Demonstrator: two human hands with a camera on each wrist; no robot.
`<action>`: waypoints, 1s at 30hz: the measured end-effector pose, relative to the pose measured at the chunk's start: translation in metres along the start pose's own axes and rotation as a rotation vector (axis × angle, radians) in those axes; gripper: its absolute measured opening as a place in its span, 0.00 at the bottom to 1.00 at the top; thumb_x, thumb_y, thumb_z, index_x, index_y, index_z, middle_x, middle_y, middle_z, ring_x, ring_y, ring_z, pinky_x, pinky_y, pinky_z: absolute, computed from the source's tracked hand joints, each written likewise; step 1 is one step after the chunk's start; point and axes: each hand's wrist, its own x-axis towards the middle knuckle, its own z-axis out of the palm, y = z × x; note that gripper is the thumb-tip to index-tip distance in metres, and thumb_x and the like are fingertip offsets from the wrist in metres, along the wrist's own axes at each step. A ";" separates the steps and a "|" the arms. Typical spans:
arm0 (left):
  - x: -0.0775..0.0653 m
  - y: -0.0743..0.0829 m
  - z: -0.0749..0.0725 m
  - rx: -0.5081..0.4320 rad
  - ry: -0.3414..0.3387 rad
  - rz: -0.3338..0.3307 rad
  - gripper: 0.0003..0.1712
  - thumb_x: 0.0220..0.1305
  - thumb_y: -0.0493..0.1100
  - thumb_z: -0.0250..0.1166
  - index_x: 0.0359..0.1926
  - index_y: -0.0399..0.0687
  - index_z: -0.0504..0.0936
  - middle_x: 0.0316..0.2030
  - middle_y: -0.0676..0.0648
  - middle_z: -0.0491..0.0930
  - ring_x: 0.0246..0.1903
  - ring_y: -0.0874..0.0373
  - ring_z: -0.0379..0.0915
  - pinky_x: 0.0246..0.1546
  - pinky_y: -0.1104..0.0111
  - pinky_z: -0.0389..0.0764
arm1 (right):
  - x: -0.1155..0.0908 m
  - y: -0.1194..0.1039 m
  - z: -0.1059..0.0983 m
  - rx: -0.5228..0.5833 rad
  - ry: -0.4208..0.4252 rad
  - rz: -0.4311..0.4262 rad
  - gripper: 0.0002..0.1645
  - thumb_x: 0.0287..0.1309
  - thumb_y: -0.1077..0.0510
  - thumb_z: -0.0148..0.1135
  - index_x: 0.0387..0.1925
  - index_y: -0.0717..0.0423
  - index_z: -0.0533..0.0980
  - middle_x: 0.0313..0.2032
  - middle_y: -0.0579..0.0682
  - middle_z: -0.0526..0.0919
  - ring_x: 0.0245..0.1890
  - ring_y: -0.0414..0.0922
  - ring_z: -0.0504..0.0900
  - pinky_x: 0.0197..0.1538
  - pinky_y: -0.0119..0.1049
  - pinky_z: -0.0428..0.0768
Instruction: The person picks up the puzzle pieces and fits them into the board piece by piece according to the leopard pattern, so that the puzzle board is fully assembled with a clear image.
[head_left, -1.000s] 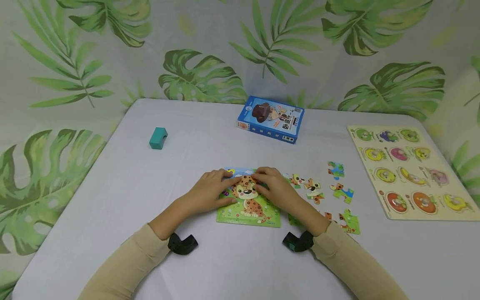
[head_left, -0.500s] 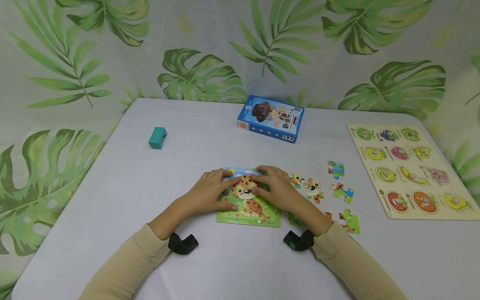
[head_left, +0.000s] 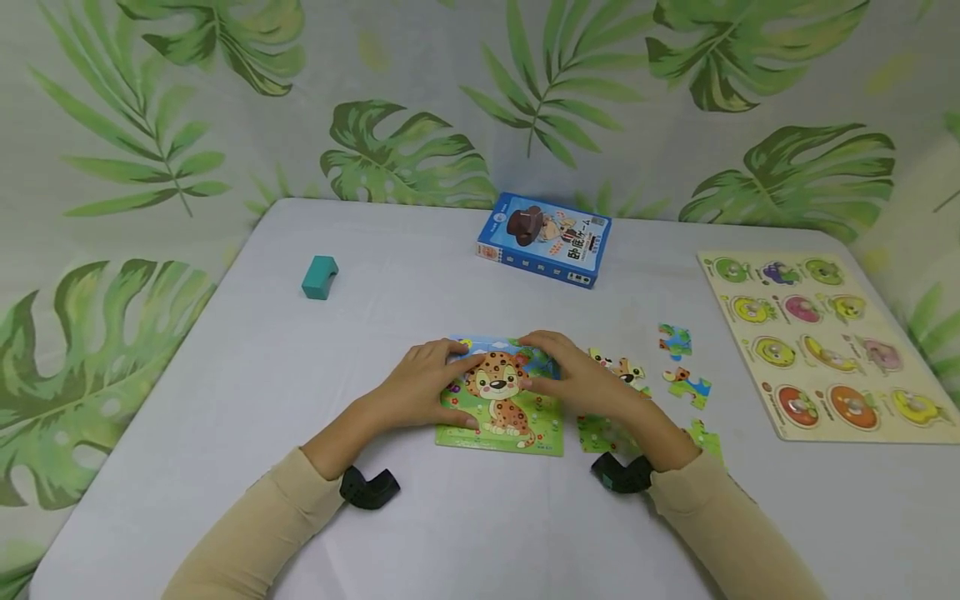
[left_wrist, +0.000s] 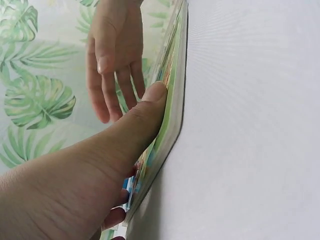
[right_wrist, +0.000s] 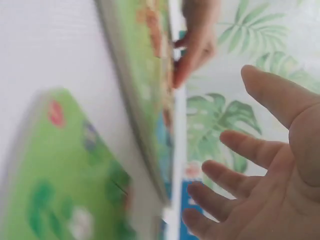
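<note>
A small jigsaw puzzle (head_left: 506,421) showing a spotted leopard cub on green grass lies flat in front of the person. My left hand (head_left: 420,385) rests on its left side, the thumb stretched over the picture and the index finger at the upper left. In the left wrist view, that thumb (left_wrist: 154,95) touches the printed face close to the edge. Over the puzzle's right edge is my right hand (head_left: 577,377), holding nothing. The right wrist view shows the right hand (right_wrist: 265,185) with spread, loosely bent fingers, off the board.
Right of the puzzle lie joined green puzzle pieces (head_left: 595,433), partly under the right arm. Loose pieces (head_left: 675,340) lie farther right. A wooden fruit peg board (head_left: 828,392) is at the far right. A blue game box (head_left: 543,237) and a teal block (head_left: 319,277) stand behind.
My right hand has shifted right and lifted off the puzzle, uncovering its upper right part. The left hand stays at the left side.
</note>
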 end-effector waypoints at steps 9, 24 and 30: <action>-0.001 0.000 -0.001 -0.001 0.005 0.004 0.54 0.41 0.77 0.56 0.66 0.56 0.59 0.57 0.46 0.61 0.58 0.50 0.54 0.55 0.56 0.56 | -0.039 0.004 -0.049 0.030 0.229 -0.087 0.36 0.54 0.56 0.61 0.63 0.54 0.59 0.63 0.52 0.56 0.62 0.53 0.54 0.56 0.58 0.56; 0.000 0.001 -0.001 -0.019 -0.006 -0.009 0.54 0.41 0.76 0.57 0.67 0.57 0.58 0.57 0.46 0.61 0.57 0.50 0.54 0.54 0.57 0.56 | -0.083 0.070 -0.089 0.184 0.554 -0.015 0.30 0.57 0.66 0.56 0.61 0.60 0.60 0.59 0.48 0.65 0.59 0.43 0.61 0.55 0.23 0.62; 0.000 0.000 0.001 -0.001 -0.002 -0.005 0.54 0.41 0.77 0.55 0.67 0.58 0.58 0.57 0.46 0.61 0.58 0.50 0.54 0.55 0.56 0.56 | -0.082 0.095 -0.088 0.193 0.579 0.031 0.29 0.57 0.64 0.56 0.61 0.62 0.60 0.56 0.45 0.66 0.58 0.41 0.63 0.57 0.25 0.61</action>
